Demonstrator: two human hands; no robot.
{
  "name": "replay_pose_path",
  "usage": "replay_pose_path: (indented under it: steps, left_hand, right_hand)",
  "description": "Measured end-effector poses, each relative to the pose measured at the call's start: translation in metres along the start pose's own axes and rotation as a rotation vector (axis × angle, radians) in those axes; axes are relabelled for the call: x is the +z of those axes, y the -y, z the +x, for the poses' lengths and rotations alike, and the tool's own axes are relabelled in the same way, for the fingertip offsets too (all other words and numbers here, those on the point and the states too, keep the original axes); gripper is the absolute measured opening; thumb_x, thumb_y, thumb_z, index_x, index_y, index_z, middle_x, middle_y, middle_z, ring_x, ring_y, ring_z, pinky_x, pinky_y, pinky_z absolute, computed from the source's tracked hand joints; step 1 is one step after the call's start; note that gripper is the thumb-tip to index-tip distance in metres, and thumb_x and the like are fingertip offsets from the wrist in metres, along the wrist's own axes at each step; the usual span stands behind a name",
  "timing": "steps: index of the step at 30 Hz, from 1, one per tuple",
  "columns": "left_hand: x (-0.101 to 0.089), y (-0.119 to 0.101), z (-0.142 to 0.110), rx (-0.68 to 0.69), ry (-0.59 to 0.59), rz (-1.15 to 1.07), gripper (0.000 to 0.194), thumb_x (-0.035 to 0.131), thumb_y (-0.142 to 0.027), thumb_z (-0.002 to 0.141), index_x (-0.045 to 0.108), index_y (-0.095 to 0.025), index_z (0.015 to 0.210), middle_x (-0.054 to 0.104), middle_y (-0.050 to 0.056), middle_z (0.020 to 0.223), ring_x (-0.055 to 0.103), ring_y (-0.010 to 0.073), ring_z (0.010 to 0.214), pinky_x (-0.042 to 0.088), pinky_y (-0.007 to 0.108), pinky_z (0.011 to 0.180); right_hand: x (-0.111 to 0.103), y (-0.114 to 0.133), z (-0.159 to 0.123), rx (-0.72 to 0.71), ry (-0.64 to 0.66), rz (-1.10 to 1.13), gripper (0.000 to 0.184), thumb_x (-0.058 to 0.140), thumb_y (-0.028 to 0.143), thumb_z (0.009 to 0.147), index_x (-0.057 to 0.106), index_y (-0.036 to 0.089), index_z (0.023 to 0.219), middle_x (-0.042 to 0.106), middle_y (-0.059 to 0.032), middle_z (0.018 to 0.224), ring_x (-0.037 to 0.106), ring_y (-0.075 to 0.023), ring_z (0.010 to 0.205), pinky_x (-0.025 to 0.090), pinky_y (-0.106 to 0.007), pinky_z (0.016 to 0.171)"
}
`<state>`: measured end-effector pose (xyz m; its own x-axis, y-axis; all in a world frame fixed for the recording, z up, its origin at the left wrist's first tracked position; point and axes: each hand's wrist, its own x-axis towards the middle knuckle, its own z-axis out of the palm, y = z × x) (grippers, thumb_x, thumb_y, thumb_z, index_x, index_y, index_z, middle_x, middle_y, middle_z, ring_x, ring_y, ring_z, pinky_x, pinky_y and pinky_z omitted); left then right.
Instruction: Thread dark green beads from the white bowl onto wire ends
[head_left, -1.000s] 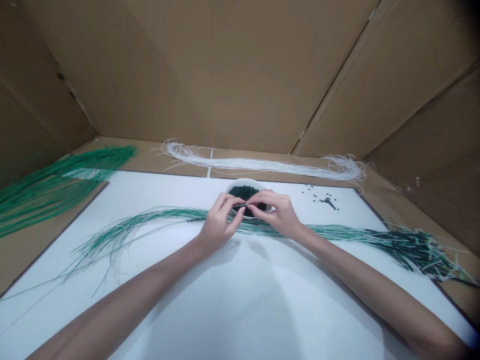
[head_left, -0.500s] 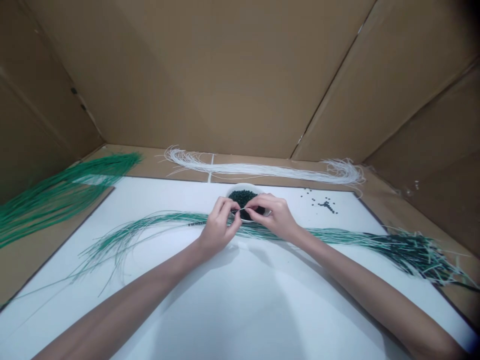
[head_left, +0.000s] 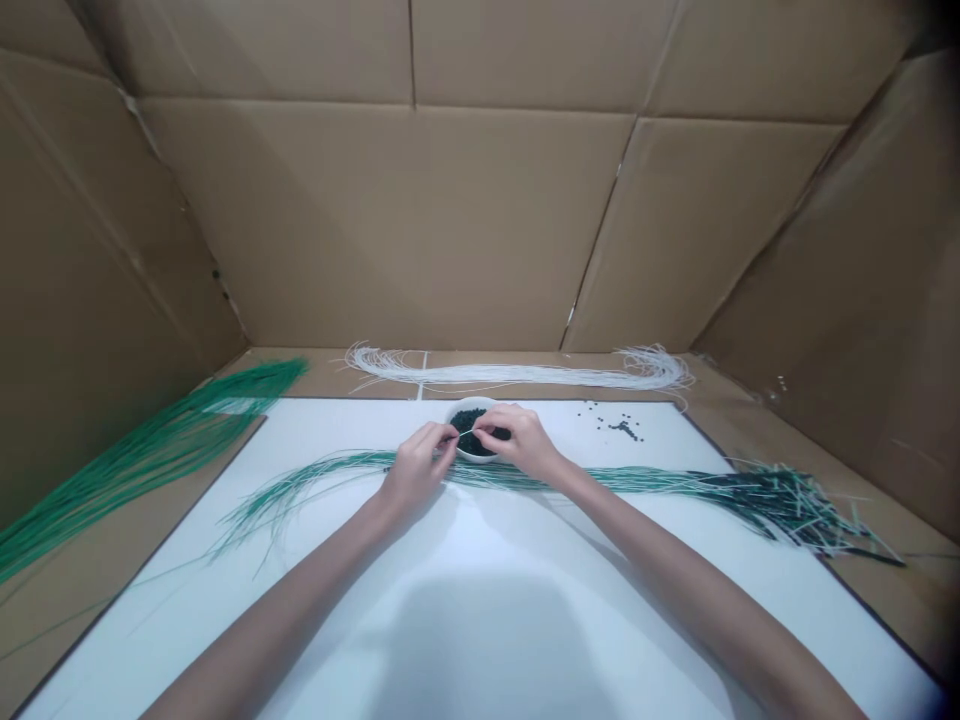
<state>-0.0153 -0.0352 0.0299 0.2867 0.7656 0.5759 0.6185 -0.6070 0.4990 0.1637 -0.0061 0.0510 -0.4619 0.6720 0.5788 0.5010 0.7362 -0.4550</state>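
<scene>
Over a white bowl (head_left: 477,459) of small dark green beads (head_left: 466,418), my two hands face each other. A short length of thin pale string (head_left: 466,433) stretches between their fingertips. My left hand (head_left: 417,462) pinches its left end, with the fingers closed. From the other side, my right hand (head_left: 523,440) is closed in a pinch on the right end. Whether a bead sits at the fingertips is too small to tell. Just in front of the bowl, a bundle of green and white strands (head_left: 630,480) runs beneath both wrists; its right end is thick with dark pieces.
White strings (head_left: 517,375) lie along the back by the cardboard wall (head_left: 487,230). Loose green strands (head_left: 187,430) spread at the left. Several stray beads (head_left: 622,428) are scattered right of the bowl on the white board (head_left: 465,560).
The camera view has tilted up, showing more of the cardboard wall. My hands have drawn slightly apart, and more string shows between them. Both still pinch it.
</scene>
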Motion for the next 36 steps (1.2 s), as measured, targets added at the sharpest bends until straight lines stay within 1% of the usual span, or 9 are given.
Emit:
replay_pose_path:
  steps: [8, 12, 15, 18, 23, 26, 30, 32, 36]
  left_hand:
    - [-0.021, 0.008, -0.013, 0.052, -0.012, 0.127, 0.015, 0.043, -0.027, 0.083, 0.056, -0.018, 0.084, 0.063, 0.003, 0.085, 0.056, 0.0152, 0.083, 0.042, 0.030, 0.077]
    - [-0.020, 0.009, -0.017, -0.046, -0.030, 0.082, 0.018, 0.046, -0.028, 0.081, 0.054, -0.019, 0.094, 0.062, 0.004, 0.090, 0.055, 0.0153, 0.086, 0.042, 0.030, 0.079]
    - [-0.021, 0.009, -0.021, -0.126, -0.020, 0.051, 0.036, 0.052, -0.029, 0.076, 0.044, -0.021, 0.110, 0.058, 0.003, 0.096, 0.054, 0.0148, 0.086, 0.043, 0.030, 0.079]
    - [-0.023, 0.014, -0.026, -0.166, -0.011, 0.126, 0.043, 0.054, -0.026, 0.071, 0.042, -0.019, 0.112, 0.055, 0.004, 0.097, 0.052, 0.0166, 0.086, 0.042, 0.032, 0.079]
    - [-0.030, 0.030, -0.028, -0.257, 0.039, 0.244, 0.023, 0.047, -0.021, 0.071, 0.052, -0.016, 0.093, 0.057, 0.006, 0.089, 0.051, 0.0196, 0.085, 0.040, 0.034, 0.079]
    - [-0.036, 0.035, -0.023, -0.316, 0.080, 0.158, 0.019, 0.039, -0.021, 0.075, 0.054, -0.017, 0.085, 0.060, 0.004, 0.083, 0.054, 0.0169, 0.079, 0.041, 0.030, 0.075]
    - [-0.049, 0.033, -0.004, -0.355, 0.104, 0.048, 0.021, 0.038, -0.028, 0.077, 0.055, -0.017, 0.085, 0.061, 0.001, 0.078, 0.055, 0.0136, 0.067, 0.042, 0.024, 0.063]
    - [-0.054, 0.030, 0.009, -0.356, 0.125, 0.036, 0.023, 0.039, -0.032, 0.077, 0.056, -0.017, 0.082, 0.061, 0.000, 0.073, 0.053, 0.0122, 0.060, 0.039, 0.022, 0.056]
    - [-0.062, 0.023, 0.030, -0.297, 0.069, 0.084, 0.022, 0.044, -0.032, 0.074, 0.059, -0.017, 0.079, 0.061, 0.000, 0.071, 0.047, 0.0100, 0.054, 0.036, 0.020, 0.052]
  right_hand:
    - [-0.014, 0.004, 0.001, 0.044, -0.019, -0.036, 0.013, 0.054, 0.020, 0.075, 0.065, 0.016, 0.071, 0.062, -0.0010, 0.067, 0.054, -0.0109, 0.063, 0.038, -0.023, 0.064]
    - [-0.019, 0.004, 0.000, 0.048, -0.067, 0.001, 0.014, 0.052, 0.021, 0.075, 0.065, 0.016, 0.072, 0.063, -0.0021, 0.070, 0.055, -0.0109, 0.063, 0.040, -0.023, 0.063]
    - [-0.023, 0.003, 0.001, 0.053, -0.124, 0.007, 0.013, 0.052, 0.021, 0.075, 0.064, 0.016, 0.072, 0.064, -0.0023, 0.072, 0.056, -0.0118, 0.065, 0.041, -0.023, 0.064]
    - [-0.028, -0.001, 0.002, 0.055, -0.180, 0.003, 0.013, 0.052, 0.020, 0.075, 0.064, 0.016, 0.071, 0.064, -0.0021, 0.071, 0.057, -0.0124, 0.065, 0.042, -0.024, 0.065]
    - [-0.032, -0.010, 0.005, 0.085, -0.259, 0.009, 0.014, 0.052, 0.022, 0.075, 0.064, 0.016, 0.072, 0.065, -0.0035, 0.074, 0.058, -0.0136, 0.066, 0.044, -0.025, 0.063]
    - [-0.031, -0.017, 0.006, 0.112, -0.304, -0.012, 0.013, 0.053, 0.022, 0.074, 0.065, 0.016, 0.072, 0.066, -0.0042, 0.074, 0.058, -0.0141, 0.065, 0.045, -0.026, 0.064]
    - [-0.030, -0.028, 0.007, 0.144, -0.324, -0.032, 0.015, 0.052, 0.023, 0.074, 0.065, 0.016, 0.072, 0.065, -0.0038, 0.072, 0.058, -0.0137, 0.062, 0.045, -0.026, 0.062]
    - [-0.031, -0.034, 0.007, 0.164, -0.339, -0.041, 0.015, 0.052, 0.024, 0.074, 0.065, 0.016, 0.072, 0.065, -0.0037, 0.071, 0.057, -0.0138, 0.061, 0.045, -0.026, 0.062]
    - [-0.035, -0.039, 0.007, 0.178, -0.343, -0.064, 0.014, 0.053, 0.024, 0.073, 0.065, 0.017, 0.070, 0.064, -0.0031, 0.069, 0.058, -0.0141, 0.061, 0.045, -0.026, 0.062]
